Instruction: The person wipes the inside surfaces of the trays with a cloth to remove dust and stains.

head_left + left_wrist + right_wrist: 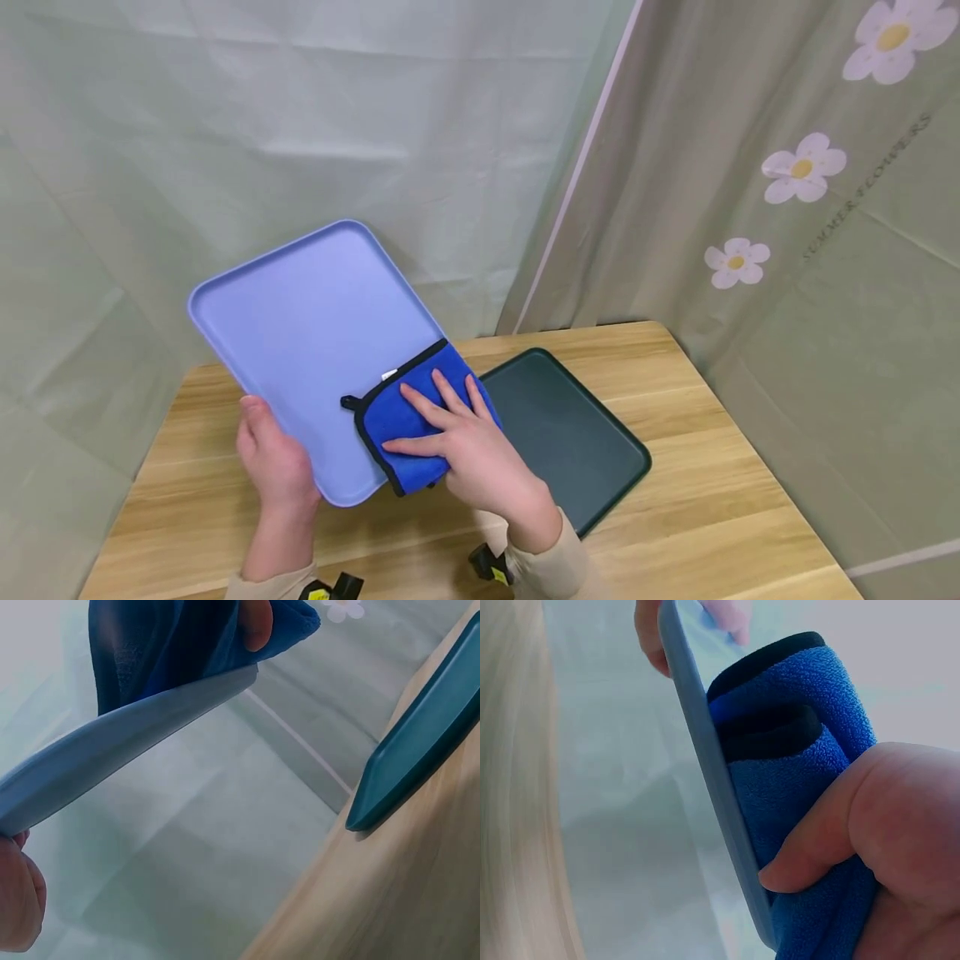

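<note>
A light purple-blue tray (300, 317) is held up at a tilt above the table. My left hand (273, 458) grips its lower left edge, thumb over the rim. On the tray's lower right part lies a folded blue cloth (420, 417) with black edging, a small loop and a white tag. My right hand (480, 458) presses the cloth against the tray, its fingers spread and straight. In the right wrist view the thumb (802, 855) lies on the blue cloth (780, 795) close to the tray's edge (720, 787).
A dark green tray (570, 442) lies flat on the wooden table (720, 500), right of my hands and partly behind the right one. Pale curtains (420, 125) hang behind the table, and a flower-printed curtain (862, 333) hangs along the right side.
</note>
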`<state>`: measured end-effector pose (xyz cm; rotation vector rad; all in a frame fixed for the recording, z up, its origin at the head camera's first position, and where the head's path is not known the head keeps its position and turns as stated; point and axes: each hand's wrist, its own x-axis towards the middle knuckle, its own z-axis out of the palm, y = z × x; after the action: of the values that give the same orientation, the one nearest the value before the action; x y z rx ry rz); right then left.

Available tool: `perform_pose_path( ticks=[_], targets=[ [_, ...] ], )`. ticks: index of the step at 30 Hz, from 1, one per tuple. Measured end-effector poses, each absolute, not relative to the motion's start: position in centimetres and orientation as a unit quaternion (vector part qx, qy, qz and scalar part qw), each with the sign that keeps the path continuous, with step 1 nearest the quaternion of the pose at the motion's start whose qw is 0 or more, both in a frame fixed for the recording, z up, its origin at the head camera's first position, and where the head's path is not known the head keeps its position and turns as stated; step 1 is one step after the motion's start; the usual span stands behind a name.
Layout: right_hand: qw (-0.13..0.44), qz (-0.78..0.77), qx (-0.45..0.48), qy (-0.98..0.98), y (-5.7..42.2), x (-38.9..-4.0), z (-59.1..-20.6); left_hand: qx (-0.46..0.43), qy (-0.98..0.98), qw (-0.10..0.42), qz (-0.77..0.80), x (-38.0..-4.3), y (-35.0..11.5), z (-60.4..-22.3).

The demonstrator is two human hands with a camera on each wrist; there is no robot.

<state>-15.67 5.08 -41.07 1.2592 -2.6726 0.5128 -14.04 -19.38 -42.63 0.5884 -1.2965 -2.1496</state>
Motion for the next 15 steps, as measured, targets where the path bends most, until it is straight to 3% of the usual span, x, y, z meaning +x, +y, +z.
perform_pose_path(
  ticks=[15],
  targets=[
    [0.061, 0.156, 0.423, -0.890, 4.41, -14.96, -40.89, 0.209, -0.464, 0.291, -0.810, -14.00, -19.36, -42.53]
  ],
)
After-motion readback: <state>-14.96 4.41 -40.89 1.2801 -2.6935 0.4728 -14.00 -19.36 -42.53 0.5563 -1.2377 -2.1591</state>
